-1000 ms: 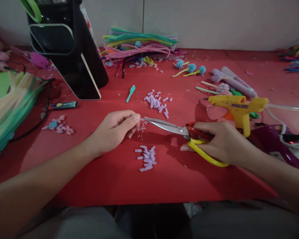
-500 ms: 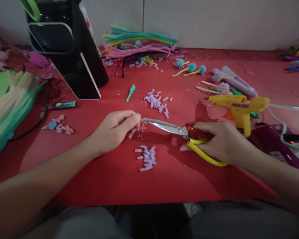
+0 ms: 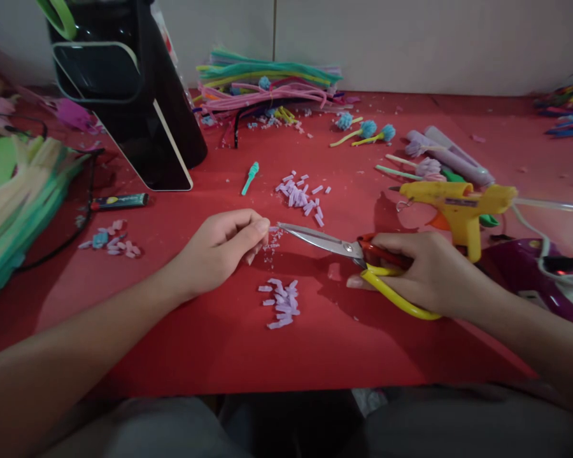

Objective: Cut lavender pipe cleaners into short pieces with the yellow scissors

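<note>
My left hand [image 3: 232, 248] is closed in a pinch, and a small purple piece [image 3: 272, 228] pokes out at its fingertips. In my right hand [image 3: 423, 270] are scissors [image 3: 322, 241] with one red and one yellow handle. Their tips point left, just short of the pinched piece, and the blades look nearly closed. Tiny pale scraps [image 3: 272, 245] lie on the red tabletop [image 3: 219, 356] below the fingertips. A pile of short purple pieces [image 3: 284, 304] is in front of my hands, and a second purple pile [image 3: 297, 194] lies behind them.
A yellow glue gun [image 3: 458, 200] sits at right beside a purple device [image 3: 530, 273]. A tall black container [image 3: 176, 108] with a phone-like slab leaning on it stands at left. Fuzzy stems [image 3: 272, 76] are heaped at the back. Pink and blue bits [image 3: 109, 240] and a lighter-like tube [image 3: 120, 201] lie left.
The scissors have drawn slightly right, so a small gap shows between their tips and the pinched purple piece. My left hand has hardly moved.
</note>
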